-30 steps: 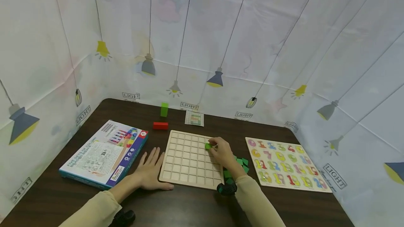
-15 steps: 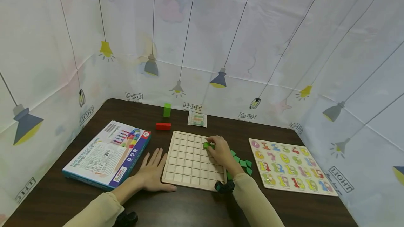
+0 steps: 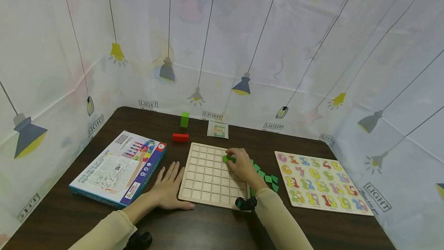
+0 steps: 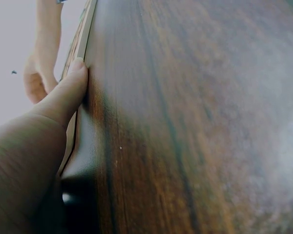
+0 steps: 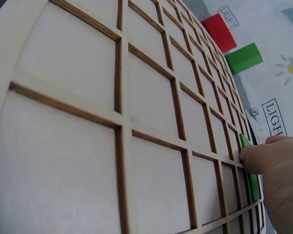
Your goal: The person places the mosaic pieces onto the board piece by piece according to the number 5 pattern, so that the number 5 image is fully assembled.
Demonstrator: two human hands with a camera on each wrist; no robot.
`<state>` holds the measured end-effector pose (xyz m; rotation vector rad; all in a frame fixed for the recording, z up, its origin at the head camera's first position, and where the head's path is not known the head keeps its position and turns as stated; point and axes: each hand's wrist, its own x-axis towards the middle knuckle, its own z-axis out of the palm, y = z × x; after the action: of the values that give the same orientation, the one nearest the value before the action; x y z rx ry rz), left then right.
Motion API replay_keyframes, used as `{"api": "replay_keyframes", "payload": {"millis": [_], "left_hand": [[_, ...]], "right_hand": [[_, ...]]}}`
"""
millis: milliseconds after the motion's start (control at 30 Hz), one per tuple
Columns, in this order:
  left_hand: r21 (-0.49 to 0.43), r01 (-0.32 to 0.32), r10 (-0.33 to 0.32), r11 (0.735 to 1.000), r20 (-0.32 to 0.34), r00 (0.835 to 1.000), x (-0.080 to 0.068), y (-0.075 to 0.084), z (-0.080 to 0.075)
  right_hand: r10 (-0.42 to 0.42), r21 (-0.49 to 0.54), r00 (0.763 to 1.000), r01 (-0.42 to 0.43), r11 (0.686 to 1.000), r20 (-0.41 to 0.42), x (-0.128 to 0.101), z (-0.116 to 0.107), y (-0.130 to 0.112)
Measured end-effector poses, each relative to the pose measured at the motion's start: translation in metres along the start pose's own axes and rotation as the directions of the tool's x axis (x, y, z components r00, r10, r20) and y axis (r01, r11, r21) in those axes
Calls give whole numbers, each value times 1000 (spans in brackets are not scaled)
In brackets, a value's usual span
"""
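Observation:
A pale wooden grid board (image 3: 204, 176) with square cells lies between the two hands. The right hand (image 3: 241, 165) is over its far right part, fingers bent down, pinching a small green tile (image 3: 225, 159) at the cells. In the right wrist view, the thumb (image 5: 254, 157) lies against green (image 5: 253, 187) at the board's far edge, partly covering it. The left hand (image 3: 168, 188) rests on the table with fingers spread, beside the board's left edge. Its thumb (image 4: 74, 73) lies along the near edge of the board in the left wrist view.
Several loose green tiles (image 3: 268, 179) lie right of the board, partly behind the right forearm. Further right is a number puzzle board (image 3: 320, 182). A boxed game (image 3: 118, 169) lies left. Behind are a red block (image 3: 180, 137), an upright green block (image 3: 184, 119) and a pattern card (image 3: 217, 129).
The right hand has shifted slightly left over the board, and more loose green tiles show beside its forearm. The left hand stays in place. The head view has swung slightly.

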<state>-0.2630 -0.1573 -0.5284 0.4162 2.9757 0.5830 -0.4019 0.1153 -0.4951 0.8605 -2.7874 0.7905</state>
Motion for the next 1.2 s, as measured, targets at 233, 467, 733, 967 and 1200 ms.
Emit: {"api": "replay_keyframes", "payload": {"millis": [233, 467, 733, 967, 1200], "left_hand": [[-34, -11, 12, 999, 13, 1000, -3, 10, -5], [-16, -7, 7, 1000, -5, 1000, -1, 7, -4], [-41, -14, 14, 999, -4, 1000, -6, 7, -12], [-42, -22, 21, 999, -24, 1000, -7, 7, -12], [-46, -28, 27, 999, -36, 999, -3, 3, -4]], "right_hand": [[4, -14, 999, -4, 1000, -33, -11, -6, 3], [-17, 32, 997, 19, 999, -79, -22, -23, 10], [-25, 43, 995, 29, 999, -93, -41, -40, 17], [-30, 41, 995, 34, 999, -90, -61, -49, 23], [-47, 44, 995, 51, 998, -88, -83, -57, 28]]}}
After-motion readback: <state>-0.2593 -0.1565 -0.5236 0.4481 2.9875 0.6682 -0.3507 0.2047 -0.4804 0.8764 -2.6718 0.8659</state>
